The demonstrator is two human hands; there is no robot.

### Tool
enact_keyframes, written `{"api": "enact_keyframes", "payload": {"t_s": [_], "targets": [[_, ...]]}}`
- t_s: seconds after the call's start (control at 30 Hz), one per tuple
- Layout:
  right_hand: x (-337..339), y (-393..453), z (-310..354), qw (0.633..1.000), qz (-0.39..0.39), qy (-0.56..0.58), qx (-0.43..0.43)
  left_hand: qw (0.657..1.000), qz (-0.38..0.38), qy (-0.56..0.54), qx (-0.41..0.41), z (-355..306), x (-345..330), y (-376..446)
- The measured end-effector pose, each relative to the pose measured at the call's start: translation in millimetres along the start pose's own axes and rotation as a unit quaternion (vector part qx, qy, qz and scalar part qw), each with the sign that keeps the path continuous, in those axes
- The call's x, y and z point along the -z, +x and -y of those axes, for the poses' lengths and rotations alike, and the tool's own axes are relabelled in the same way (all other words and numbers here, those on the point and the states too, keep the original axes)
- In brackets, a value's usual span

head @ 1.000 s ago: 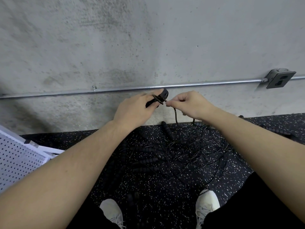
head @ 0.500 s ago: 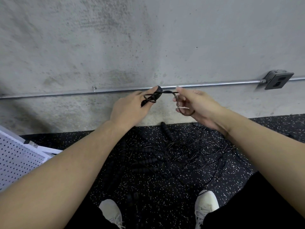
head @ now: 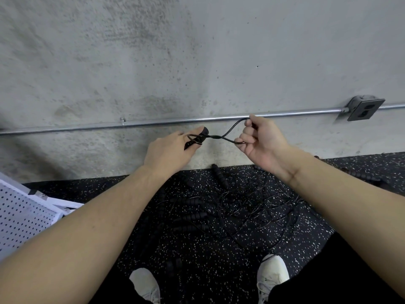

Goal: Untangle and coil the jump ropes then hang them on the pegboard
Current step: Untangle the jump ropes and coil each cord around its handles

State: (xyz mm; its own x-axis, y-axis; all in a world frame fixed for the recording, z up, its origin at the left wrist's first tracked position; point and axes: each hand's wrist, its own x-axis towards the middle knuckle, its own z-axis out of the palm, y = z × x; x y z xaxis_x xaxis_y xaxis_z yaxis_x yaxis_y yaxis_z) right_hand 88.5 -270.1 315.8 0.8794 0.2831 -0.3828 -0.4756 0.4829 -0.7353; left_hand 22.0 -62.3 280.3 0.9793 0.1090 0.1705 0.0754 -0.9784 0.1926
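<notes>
My white shoes (head: 272, 274) at the near edge of the speckled black floor (head: 210, 249). Beyond them, the tangled jump ropes (head: 230, 207): thin black cords looped over each other, ribbed black handles scattered among them, count unclear. White pegboard (head: 19, 213) lies at the floor's left edge. Higher up, my left hand (head: 166, 150) curls around a black handle (head: 200, 138); my right hand (head: 260, 139) pinches a cord loop (head: 230, 131) twisted into a figure-eight between them. Concrete wall (head: 197, 62) and conduit pipe (head: 153, 123) behind.
</notes>
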Motion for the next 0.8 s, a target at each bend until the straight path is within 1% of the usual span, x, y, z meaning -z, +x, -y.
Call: {"api": "enact_keyframes", "payload": {"t_s": [0.07,0.13,0.17,0.23,0.27,0.33,0.4,0.43,0.47,0.53,0.6,0.63,0.73,0.8], "targets": [[-3.7,-3.1,0.5,1.000,-0.005,-0.002,-0.002,1.000,0.003,-0.014,0.002,-0.4,1.3,0.4],[-5.3,-6.4,2.9,1.000,0.011,-0.019,-0.006,1.000,0.002,-0.029,0.011,0.9,2.2,2.2],[-5.2,-7.6,5.2,0.999,0.026,-0.039,-0.014,1.000,0.000,-0.028,0.013,1.9,2.2,3.0],[-3.8,-10.1,9.4,0.989,0.056,-0.132,-0.038,0.999,0.002,-0.026,0.026,5.6,-0.5,3.3],[-1.4,-12.2,11.2,0.978,0.062,-0.194,-0.053,0.999,0.011,-0.029,0.030,7.7,-3.3,3.8],[4.4,-16.5,14.2,0.942,0.086,-0.307,-0.102,0.998,0.028,-0.041,0.043,14.1,-6.6,3.1],[10.9,-24.4,16.3,0.890,0.131,-0.398,-0.181,0.995,0.030,-0.067,0.068,22.4,-4.1,6.2],[12.6,-28.1,16.0,0.861,0.156,-0.435,-0.211,0.993,0.029,-0.075,0.082,25.6,-1.9,6.9],[13.4,-29.5,15.2,0.842,0.173,-0.461,-0.222,0.992,0.029,-0.079,0.093,27.0,0.2,7.5],[15.9,-30.8,10.9,0.825,0.158,-0.502,-0.208,0.988,0.037,-0.108,0.107,25.2,-0.4,8.4],[17.3,-30.8,3.0,0.809,0.135,-0.546,-0.175,0.980,0.040,-0.152,0.119,21.9,-1.0,6.7],[18.9,-31.5,0.1,0.810,0.129,-0.549,-0.158,0.976,0.046,-0.174,0.123,20.3,0.2,5.9],[23.3,-28.0,-1.5,0.845,0.106,-0.517,-0.090,0.963,0.048,-0.236,0.121,16.8,7.0,3.9],[24.0,-21.8,1.2,0.837,0.094,-0.538,-0.039,0.960,0.039,-0.254,0.108,14.4,9.0,3.2]]}}
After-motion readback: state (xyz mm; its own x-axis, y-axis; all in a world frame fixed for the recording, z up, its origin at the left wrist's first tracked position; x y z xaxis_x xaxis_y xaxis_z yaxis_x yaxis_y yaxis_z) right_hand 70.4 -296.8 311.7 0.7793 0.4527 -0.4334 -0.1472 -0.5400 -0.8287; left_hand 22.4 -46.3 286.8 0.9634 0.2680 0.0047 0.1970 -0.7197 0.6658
